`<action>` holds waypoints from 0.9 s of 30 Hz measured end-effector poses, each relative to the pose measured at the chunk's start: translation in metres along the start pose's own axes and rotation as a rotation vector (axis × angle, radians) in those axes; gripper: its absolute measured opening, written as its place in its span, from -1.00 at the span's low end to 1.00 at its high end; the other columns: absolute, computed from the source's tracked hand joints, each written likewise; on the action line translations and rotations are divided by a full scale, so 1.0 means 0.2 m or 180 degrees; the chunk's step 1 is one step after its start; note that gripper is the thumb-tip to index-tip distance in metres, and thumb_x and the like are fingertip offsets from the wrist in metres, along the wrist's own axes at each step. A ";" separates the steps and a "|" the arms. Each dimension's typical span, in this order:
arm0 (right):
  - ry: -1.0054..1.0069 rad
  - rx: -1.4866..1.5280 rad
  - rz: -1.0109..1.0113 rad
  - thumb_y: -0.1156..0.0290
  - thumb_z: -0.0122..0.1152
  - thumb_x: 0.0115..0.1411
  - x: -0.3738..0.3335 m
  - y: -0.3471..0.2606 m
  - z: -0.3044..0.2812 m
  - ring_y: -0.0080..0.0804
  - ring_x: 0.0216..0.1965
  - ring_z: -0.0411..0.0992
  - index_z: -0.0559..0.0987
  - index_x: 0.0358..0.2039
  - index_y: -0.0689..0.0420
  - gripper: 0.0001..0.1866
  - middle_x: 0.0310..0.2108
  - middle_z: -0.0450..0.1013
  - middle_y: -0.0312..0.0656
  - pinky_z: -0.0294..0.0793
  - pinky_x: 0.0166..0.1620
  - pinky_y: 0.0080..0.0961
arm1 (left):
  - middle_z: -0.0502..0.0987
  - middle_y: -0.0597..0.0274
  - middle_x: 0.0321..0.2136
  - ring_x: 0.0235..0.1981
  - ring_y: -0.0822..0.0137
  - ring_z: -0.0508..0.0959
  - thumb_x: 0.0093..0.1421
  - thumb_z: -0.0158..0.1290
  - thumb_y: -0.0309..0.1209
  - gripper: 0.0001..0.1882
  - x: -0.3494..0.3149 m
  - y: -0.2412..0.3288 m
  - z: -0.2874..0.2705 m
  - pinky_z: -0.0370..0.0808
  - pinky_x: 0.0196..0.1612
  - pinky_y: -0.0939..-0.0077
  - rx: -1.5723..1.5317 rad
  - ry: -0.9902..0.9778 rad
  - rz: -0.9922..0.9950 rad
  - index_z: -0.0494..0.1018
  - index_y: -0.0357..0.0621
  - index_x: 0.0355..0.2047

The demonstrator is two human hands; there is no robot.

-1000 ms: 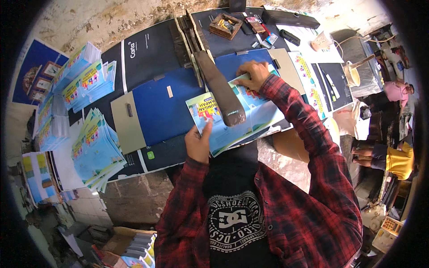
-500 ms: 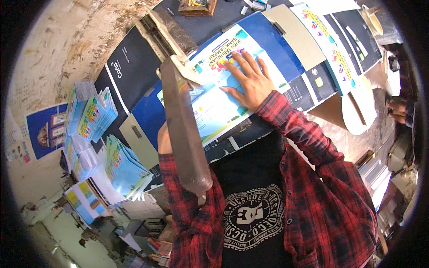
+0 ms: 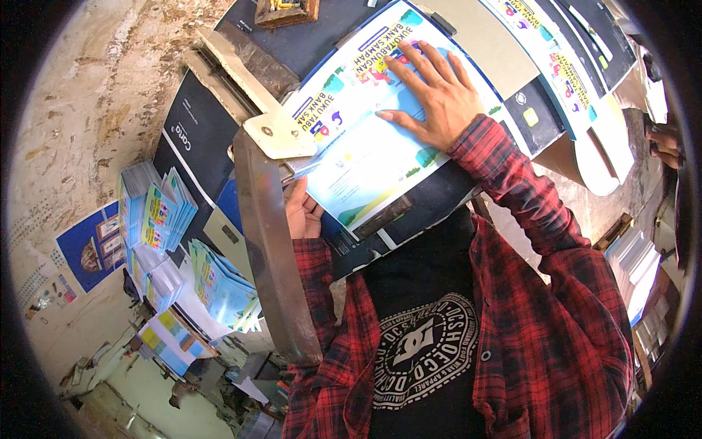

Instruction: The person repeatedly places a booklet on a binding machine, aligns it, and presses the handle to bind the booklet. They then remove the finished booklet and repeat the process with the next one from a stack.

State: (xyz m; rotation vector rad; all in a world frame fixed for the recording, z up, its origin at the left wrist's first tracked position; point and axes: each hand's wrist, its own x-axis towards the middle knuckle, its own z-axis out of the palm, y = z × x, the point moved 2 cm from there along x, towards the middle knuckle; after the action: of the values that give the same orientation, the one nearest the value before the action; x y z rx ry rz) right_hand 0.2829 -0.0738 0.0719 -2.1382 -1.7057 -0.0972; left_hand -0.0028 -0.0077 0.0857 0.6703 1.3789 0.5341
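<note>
My right hand (image 3: 442, 99) lies flat with its fingers spread on an opened printed booklet sheet (image 3: 344, 179), white and blue with colourful pictures. Another printed cover (image 3: 311, 113) shows at its left, beside the head of a large stapler. This cream-coloured stapler (image 3: 274, 135) reaches over the sheet's left side, and its long dark metal lever (image 3: 267, 256) slants toward my chest. Partly behind the lever, my left hand (image 3: 301, 212) is at the sheet's near left edge, fingers curled and seeming to grip it. The lever hides part of that hand.
Stacked blue booklets (image 3: 157, 212) stand at the left, with more fanned covers (image 3: 219, 285) nearer me. Dark and beige cardboard (image 3: 186, 135) covers the worktop. A small wooden box (image 3: 287, 13) sits at the back. More printed covers (image 3: 556, 66) lie at the right. Someone else's hand (image 3: 664, 143) shows at the far right.
The view has shifted. My left hand, mostly hidden behind the lever before, now shows its fingers at the sheet's edge. A second cover is now visible beside the stapler's head. My right hand stays flat.
</note>
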 end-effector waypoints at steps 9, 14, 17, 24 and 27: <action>0.0044 0.0135 0.0356 -0.41 0.07 0.08 0.00 -0.12 0.03 -0.07 0.40 0.01 0.30 0.29 0.08 -0.03 0.34 0.15 -0.10 -0.07 0.36 0.14 | 0.54 0.02 0.03 0.03 0.20 0.56 0.38 -0.03 -0.26 -0.57 0.00 -0.03 -0.15 0.51 0.09 0.26 -0.0233 -0.0146 -0.0124 0.35 -0.29 0.13; 0.0102 -0.0089 0.0434 -0.44 0.08 0.04 0.02 0.02 0.02 -0.03 0.40 -0.01 0.26 0.31 0.11 0.03 0.35 0.13 -0.07 -0.09 0.36 0.17 | 0.53 -0.01 0.04 0.04 0.17 0.56 0.37 -0.04 -0.33 -0.61 0.01 -0.01 0.02 0.50 0.11 0.22 -0.0214 -0.0096 -0.0092 0.35 -0.31 0.12; 0.0087 -0.0140 0.0529 -0.44 0.08 0.05 0.01 0.00 0.05 0.00 0.41 -0.02 0.25 0.32 0.16 0.06 0.35 0.12 -0.01 -0.08 0.35 0.17 | 0.53 -0.02 0.03 0.03 0.18 0.57 0.37 -0.04 -0.32 -0.59 0.00 -0.01 0.01 0.52 0.09 0.23 -0.0216 -0.0154 -0.0087 0.34 -0.33 0.12; -0.0103 -0.0058 0.0723 -0.45 0.08 0.04 0.02 -0.22 0.07 0.01 0.42 -0.06 0.24 0.31 0.20 0.08 0.37 0.07 0.05 -0.13 0.35 0.19 | 0.53 -0.02 0.03 0.01 0.21 0.57 0.38 -0.04 -0.30 -0.57 -0.01 0.00 -0.03 0.53 0.06 0.27 -0.0189 -0.0036 -0.0099 0.33 -0.34 0.14; 0.0057 0.0015 0.0659 -0.48 0.07 0.01 0.02 -0.14 0.05 -0.02 0.42 -0.06 0.24 0.32 0.19 0.11 0.37 0.08 0.02 -0.14 0.35 0.19 | 0.53 -0.02 0.03 0.00 0.21 0.58 0.38 -0.05 -0.32 -0.59 0.02 -0.04 0.00 0.54 0.05 0.28 -0.0337 -0.0231 -0.0055 0.33 -0.35 0.13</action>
State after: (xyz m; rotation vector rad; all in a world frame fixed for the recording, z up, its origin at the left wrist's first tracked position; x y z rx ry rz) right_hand 0.2547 -0.0613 0.0716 -2.2888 -1.4630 -0.0536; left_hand -0.0025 -0.0098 0.0770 0.5860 1.2784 0.5598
